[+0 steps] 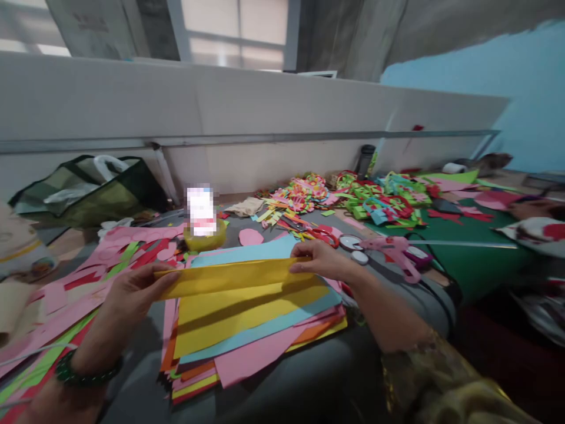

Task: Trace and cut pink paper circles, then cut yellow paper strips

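Holding yellow strip (233, 278) stretched out flat, right above paper stack (253, 359); taking strip as clock centre. Pinching its 9 o'clock end between left hand's (136, 288) thumb and fingers, its 3 o'clock end likewise with right hand (324, 259). So grasping with both hands. Can't tell if joined to yellow sheet (229, 324) at 6 o'clock. Casting a shadow across that sheet. Seeing light blue sheet (260, 253) stick out at 12, plus pink and orange layers fanned at 5 to 7.

Got grey tabletop (143, 353) under all this. Near stack: pink oval (251, 237) at about 1, red-handled scissors (324, 235) at 2, white roll (352, 242) between 2 and 3, pink glue gun (392, 248) near 3. Also have yellow roll (205, 238) at 11, with bright blurred screen (200, 212) just above it.

Farther out: see coloured paper strips (62, 312) spread at 8 to 9, green bag (97, 188) at 10, flower-like paper heap (304, 191) at 1, green-and-red heap (379, 203) at 2, dark bottle (366, 160) behind that heap.
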A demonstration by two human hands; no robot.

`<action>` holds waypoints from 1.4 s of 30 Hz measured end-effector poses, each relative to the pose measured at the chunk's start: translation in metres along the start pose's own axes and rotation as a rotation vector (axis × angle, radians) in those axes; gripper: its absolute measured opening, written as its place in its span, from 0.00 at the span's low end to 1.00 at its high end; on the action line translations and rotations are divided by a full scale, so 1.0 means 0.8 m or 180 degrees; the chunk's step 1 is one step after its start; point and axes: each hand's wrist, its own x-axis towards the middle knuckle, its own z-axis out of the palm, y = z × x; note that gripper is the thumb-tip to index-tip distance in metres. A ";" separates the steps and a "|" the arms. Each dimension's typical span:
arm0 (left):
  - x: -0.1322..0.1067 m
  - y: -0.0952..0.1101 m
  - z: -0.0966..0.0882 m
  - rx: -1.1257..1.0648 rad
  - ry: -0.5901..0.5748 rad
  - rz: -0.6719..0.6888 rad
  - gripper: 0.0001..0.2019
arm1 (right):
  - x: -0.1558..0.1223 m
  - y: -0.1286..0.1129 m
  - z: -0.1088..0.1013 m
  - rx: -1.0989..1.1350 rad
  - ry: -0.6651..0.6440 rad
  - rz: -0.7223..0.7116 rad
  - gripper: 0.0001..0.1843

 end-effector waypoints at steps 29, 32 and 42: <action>0.002 0.009 0.002 0.0515 0.0042 -0.0555 0.23 | 0.002 0.011 0.005 0.1776 0.1205 0.0109 0.17; 0.002 0.000 -0.001 0.0396 -0.0218 -0.0392 0.19 | 0.005 0.017 0.004 0.1693 0.1237 0.0174 0.16; 0.006 -0.011 -0.002 0.0108 -0.0433 -0.0055 0.13 | 0.008 0.020 -0.005 0.1168 0.1189 0.0392 0.21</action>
